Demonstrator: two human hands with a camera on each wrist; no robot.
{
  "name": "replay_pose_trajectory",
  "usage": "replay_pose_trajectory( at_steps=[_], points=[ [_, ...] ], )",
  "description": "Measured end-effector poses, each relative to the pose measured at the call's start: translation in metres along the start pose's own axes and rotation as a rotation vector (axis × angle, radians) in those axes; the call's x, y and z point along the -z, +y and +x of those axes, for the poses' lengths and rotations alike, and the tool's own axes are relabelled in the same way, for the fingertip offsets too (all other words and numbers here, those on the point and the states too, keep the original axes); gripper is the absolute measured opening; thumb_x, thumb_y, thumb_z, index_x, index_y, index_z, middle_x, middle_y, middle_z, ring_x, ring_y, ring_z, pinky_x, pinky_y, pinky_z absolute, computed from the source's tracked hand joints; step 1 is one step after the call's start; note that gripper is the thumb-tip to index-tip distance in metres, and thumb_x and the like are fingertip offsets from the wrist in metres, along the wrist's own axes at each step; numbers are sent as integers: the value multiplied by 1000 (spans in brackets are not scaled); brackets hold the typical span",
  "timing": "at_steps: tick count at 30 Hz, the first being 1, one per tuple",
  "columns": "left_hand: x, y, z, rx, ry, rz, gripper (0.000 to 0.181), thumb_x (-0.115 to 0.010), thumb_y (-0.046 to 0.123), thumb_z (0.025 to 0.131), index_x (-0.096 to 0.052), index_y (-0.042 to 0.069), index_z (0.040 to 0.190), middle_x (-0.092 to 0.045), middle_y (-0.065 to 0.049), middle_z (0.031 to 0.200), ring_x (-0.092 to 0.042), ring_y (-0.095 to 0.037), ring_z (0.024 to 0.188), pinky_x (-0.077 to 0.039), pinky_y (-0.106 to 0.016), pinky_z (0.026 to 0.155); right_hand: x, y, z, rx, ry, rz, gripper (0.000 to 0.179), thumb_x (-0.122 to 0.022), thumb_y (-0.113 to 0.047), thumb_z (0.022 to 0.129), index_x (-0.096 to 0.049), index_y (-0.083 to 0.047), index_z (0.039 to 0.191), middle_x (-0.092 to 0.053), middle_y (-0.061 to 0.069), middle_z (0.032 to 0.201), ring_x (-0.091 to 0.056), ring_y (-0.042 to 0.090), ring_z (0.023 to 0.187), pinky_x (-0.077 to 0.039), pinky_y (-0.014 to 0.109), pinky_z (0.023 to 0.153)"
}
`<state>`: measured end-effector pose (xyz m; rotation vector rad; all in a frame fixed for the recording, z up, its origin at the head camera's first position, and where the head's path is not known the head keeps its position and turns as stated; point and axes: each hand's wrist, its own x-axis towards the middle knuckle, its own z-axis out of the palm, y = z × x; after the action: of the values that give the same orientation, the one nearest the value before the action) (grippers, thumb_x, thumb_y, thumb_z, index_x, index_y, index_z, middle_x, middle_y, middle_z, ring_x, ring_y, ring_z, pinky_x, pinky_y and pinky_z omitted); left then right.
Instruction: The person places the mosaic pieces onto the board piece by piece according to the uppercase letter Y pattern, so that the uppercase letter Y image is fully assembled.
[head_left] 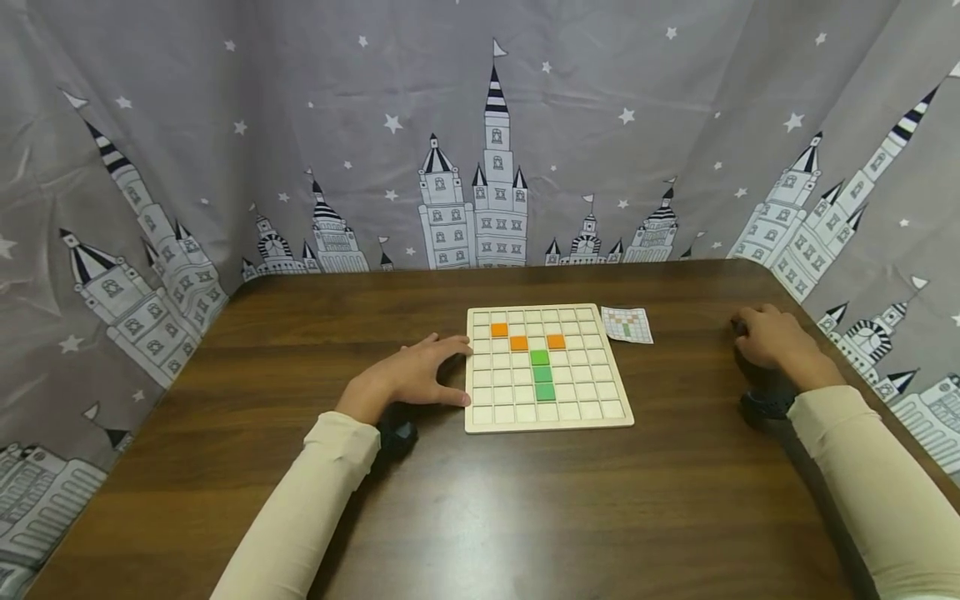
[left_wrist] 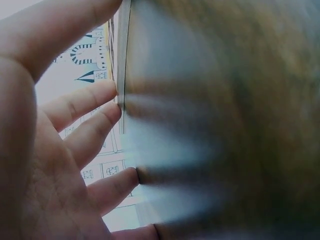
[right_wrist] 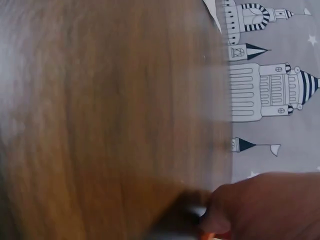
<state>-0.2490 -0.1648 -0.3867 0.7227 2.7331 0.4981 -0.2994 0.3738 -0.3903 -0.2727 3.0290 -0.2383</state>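
Observation:
A pale wooden grid board (head_left: 546, 425) lies flat on the table. Orange square tiles (head_left: 519, 343) and green square tiles (head_left: 543, 374) sit in several of its cells, forming a Y-like pattern. My left hand (head_left: 418, 372), fingers spread, touches the board's left edge with thumb and fingertips. Its spread fingers (left_wrist: 94, 129) rest on the tabletop in the left wrist view. Far to the right, my right hand (head_left: 772, 335) is low over the table with curled fingers. A sliver of an orange piece (right_wrist: 207, 235) shows at its fingertips, most of it hidden.
A small printed card (head_left: 637, 327) with a coloured grid pattern lies beside the board's upper right corner. Brown wood-grain tabletop (head_left: 675, 500) surrounds the board. A grey curtain (head_left: 600, 50) with castles and stars hangs behind the table and at both sides.

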Motion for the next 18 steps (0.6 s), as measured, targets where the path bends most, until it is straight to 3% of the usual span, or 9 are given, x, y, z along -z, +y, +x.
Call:
replay_pose_trajectory(
  at_steps=[4,8,13,18],
  points=[
    [-1,-2,-1,-2,-1,-5,76,-79,50,85,-49,17,147,-34,-5,162,-18,-48,148,-18,-78,106,3,5,4,91,47,-22,37,-59,-1,84,-58,17,116,-59,39,110,-53,60,106,-43,68,90],
    [-2,-2,-2,1,-7,-19,77,-78,50,85,-48,17,148,-33,-4,162,-17,-48,148,-16,-79,105,8,2,5,88,42,-2,26,-65,1,80,-62,15,101,-64,30,93,-61,51,90,-48,63,82],
    [-2,-2,-2,-10,-3,-20,77,-78,50,86,-48,16,148,-33,-5,162,-17,-49,148,-17,-81,104,10,-8,5,50,19,11,13,-68,-4,80,-65,8,86,-64,18,78,-60,38,73,-50,58,71],
    [0,-2,-3,-4,-8,-25,77,-78,50,86,-48,16,148,-33,-4,162,-17,-49,148,-16,-80,104,10,-19,7,50,57,2,20,-67,-14,85,-62,5,85,-59,14,74,-55,33,69,-48,53,64]
  ],
)
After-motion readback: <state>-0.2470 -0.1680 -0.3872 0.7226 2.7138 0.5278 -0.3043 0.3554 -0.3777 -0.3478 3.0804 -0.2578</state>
